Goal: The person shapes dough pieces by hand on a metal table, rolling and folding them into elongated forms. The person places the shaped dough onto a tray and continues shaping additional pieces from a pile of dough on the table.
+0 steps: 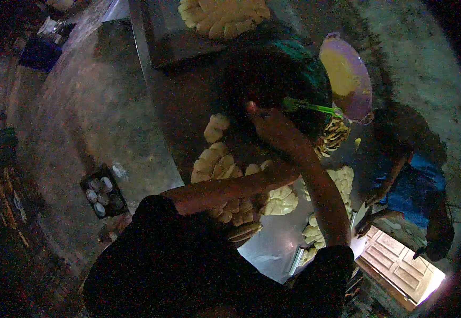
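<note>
My right forearm (329, 206) reaches up and over the end of my left forearm (230, 189). My right hand (276, 127) is in deep shadow, with one fingertip lit; its grip is not readable. My left hand is lost in the dark behind the right wrist. Directly ahead of the hands is a large dark mass with teal fabric (298, 55), too dark to identify. Pale dough-like pieces (216, 159) lie below and left of the hands, with a lone piece (216, 127) above them. More pieces (282, 200) sit below the left forearm.
A lilac basin (363, 87) with yellow contents is at upper right, beside a bright green handle (317, 107) and a pile of yellowish strips (333, 137). Another person in blue (417, 187) is on the right. A dark crate of rounded objects (103, 192) is on the left floor.
</note>
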A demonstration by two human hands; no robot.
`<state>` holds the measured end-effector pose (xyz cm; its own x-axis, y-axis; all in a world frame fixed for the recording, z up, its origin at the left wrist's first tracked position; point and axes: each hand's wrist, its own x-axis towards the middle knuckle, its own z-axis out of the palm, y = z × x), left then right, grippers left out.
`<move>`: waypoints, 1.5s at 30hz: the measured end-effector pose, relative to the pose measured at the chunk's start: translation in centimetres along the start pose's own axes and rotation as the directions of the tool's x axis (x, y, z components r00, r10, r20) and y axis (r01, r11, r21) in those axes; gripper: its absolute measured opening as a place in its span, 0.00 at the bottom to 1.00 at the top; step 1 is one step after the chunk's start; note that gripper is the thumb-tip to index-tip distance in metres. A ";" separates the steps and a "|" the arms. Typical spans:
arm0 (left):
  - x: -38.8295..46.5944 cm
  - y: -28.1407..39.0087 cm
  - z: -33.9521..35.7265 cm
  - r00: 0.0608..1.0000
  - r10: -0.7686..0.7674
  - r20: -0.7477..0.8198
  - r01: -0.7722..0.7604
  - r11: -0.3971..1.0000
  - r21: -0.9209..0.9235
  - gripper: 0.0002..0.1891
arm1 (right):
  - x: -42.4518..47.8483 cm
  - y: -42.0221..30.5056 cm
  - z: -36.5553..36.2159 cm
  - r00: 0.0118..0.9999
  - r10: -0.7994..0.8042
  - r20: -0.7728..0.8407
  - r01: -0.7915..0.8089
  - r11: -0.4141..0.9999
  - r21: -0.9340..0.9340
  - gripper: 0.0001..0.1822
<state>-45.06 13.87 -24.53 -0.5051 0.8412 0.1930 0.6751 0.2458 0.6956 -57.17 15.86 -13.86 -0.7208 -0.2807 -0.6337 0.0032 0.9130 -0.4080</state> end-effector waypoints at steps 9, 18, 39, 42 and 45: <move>-7.8 4.6 -11.3 0.942 -0.152 -0.300 0.021 0.917 -0.399 0.11 | -4.3 -1.8 -1.7 0.974 0.073 -0.216 0.086 0.758 0.646 0.37; -13.9 13.0 -23.0 0.852 -0.035 -0.522 -0.023 0.994 -0.105 0.13 | -22.3 -6.3 1.9 0.882 0.036 -0.469 0.433 0.329 0.839 0.22; -27.9 36.9 -3.2 0.862 -0.025 0.505 0.496 -0.158 -0.854 0.23 | -52.5 -8.2 40.9 0.491 0.539 -0.685 0.763 0.113 0.636 0.16; -29.4 38.8 -1.1 0.847 0.014 0.531 0.531 -0.005 -0.848 0.11 | -56.9 -10.6 43.0 0.338 0.613 -0.714 0.776 0.248 0.580 0.13; -30.1 41.2 -0.1 0.830 -0.077 0.552 0.557 0.085 -0.826 0.08 | -59.0 -11.6 45.0 0.223 0.669 -0.709 0.670 0.424 0.610 0.12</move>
<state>-2.13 -1.42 -1.61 -0.1749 0.9453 -0.2754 -0.6683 0.0914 0.7382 16.49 8.47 -1.29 -0.6501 0.7580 0.0524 -0.0587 0.0186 -0.9981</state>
